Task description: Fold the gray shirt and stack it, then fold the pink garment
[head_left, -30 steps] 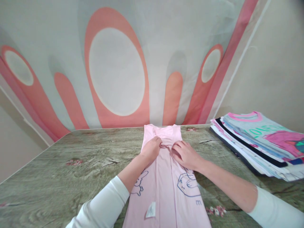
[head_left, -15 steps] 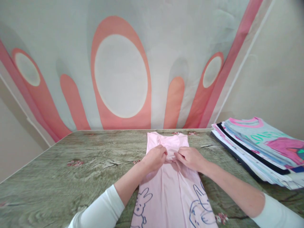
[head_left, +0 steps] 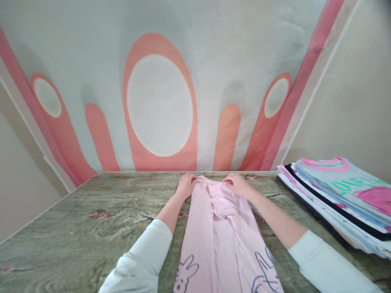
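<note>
A pink garment (head_left: 224, 240) with dark rabbit line drawings lies lengthwise on the wood-patterned table, its lower end running out of the frame. Its long sides are folded inward, and a bunched, ruffled part shows near the far end. My left hand (head_left: 186, 185) pinches the garment's far left corner. At the far right, my right hand (head_left: 240, 186) has its fingers closed on the top edge.
On the right of the table (head_left: 100, 240) stands a stack of folded clothes (head_left: 342, 203), topped by a grey shirt with pink collar. Behind the table rises a wall covering (head_left: 207, 81) with pink and white shapes.
Both hands have moved from the garment's middle folds to its far edge, the left one outward to the corner. The left side now lies folded further in. The view has shifted slightly.
</note>
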A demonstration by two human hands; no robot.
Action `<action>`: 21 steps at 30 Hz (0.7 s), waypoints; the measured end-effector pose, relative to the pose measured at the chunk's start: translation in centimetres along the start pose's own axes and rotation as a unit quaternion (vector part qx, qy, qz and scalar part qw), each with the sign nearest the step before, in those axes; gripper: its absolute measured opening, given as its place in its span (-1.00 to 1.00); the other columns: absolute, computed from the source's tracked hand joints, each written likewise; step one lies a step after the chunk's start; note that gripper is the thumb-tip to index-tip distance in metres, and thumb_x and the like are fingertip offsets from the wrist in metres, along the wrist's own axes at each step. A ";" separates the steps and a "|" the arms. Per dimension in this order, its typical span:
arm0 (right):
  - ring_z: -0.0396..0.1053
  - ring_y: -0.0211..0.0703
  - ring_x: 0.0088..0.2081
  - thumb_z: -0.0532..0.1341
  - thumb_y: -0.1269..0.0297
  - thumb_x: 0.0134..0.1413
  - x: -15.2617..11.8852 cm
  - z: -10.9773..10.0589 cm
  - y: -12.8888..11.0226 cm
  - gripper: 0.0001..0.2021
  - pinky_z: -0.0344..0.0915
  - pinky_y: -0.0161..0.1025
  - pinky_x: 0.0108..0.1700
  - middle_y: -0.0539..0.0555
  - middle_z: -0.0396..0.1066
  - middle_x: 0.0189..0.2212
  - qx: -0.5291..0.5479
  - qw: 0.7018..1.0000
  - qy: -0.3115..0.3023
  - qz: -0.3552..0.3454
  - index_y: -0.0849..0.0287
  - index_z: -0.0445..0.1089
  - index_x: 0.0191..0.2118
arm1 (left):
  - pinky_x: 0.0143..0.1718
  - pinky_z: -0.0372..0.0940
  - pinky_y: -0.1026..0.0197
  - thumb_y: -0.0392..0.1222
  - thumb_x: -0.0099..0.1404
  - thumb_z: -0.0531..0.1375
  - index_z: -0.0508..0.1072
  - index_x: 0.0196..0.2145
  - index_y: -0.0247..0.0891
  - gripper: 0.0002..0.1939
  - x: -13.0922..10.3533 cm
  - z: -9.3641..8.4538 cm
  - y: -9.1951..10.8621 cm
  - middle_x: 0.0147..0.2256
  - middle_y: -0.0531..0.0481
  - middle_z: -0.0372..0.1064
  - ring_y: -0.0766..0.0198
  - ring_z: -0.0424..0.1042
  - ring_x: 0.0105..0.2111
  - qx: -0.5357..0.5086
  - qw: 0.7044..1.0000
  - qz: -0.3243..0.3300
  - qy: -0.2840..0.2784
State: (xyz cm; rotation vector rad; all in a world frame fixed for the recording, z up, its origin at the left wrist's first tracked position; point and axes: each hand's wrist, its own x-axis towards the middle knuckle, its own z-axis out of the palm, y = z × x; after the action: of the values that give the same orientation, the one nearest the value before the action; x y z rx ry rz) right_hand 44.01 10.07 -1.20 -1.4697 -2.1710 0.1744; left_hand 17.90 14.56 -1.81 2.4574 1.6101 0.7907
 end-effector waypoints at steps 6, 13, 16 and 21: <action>0.31 -0.14 -0.25 0.14 0.29 0.04 -0.8 1.7 0.7 -0.84 0.17 -0.22 -0.15 0.09 0.40 -0.36 0.037 0.998 0.042 0.008 0.16 0.46 -0.37 | -0.10 0.17 0.17 -0.19 0.23 0.12 0.46 -0.33 -0.23 -0.86 0.7 -0.1 -0.9 -0.25 -0.06 0.38 0.18 0.31 -0.18 0.023 0.999 -0.021 -0.006; 0.31 -0.11 -0.19 0.07 0.36 0.02 -0.7 2.1 1.1 -0.76 0.19 -0.20 -0.11 0.10 0.45 -0.24 0.099 0.992 0.073 0.037 0.18 0.43 -0.21 | -0.06 0.12 0.10 -0.25 0.27 0.03 0.38 -0.20 -0.29 -0.81 -0.1 -1.3 2.9 -0.15 -0.16 0.29 0.11 0.24 -0.09 0.054 0.998 -0.024 0.028; 0.30 -0.10 -0.12 0.02 0.36 0.05 -0.6 1.5 1.9 -0.72 0.16 -0.17 -0.05 0.07 0.45 -0.19 0.114 0.991 0.060 0.045 0.15 0.44 -0.19 | -0.13 0.16 0.18 -0.18 0.27 0.04 0.39 -0.27 -0.28 -0.82 -0.9 -1.0 5.5 -0.25 -0.11 0.33 0.17 0.30 -0.19 0.045 0.999 0.013 0.009; 0.30 -0.05 -0.12 -0.01 0.28 0.09 -0.9 -0.3 4.4 -0.70 0.15 -0.10 -0.04 0.04 0.48 -0.28 0.098 0.992 0.047 0.064 0.12 0.47 -0.22 | -0.22 0.19 0.16 0.01 0.12 0.18 0.39 -0.45 -0.30 -0.72 -1.9 0.2 7.1 -0.36 -0.12 0.34 0.12 0.33 -0.27 0.026 0.999 0.043 -0.016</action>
State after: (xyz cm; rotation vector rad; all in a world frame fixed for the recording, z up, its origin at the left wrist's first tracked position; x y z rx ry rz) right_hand 48.05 11.02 -2.88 -1.4749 -1.9275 0.3457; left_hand 23.26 9.83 -0.19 2.5777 1.5427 0.7238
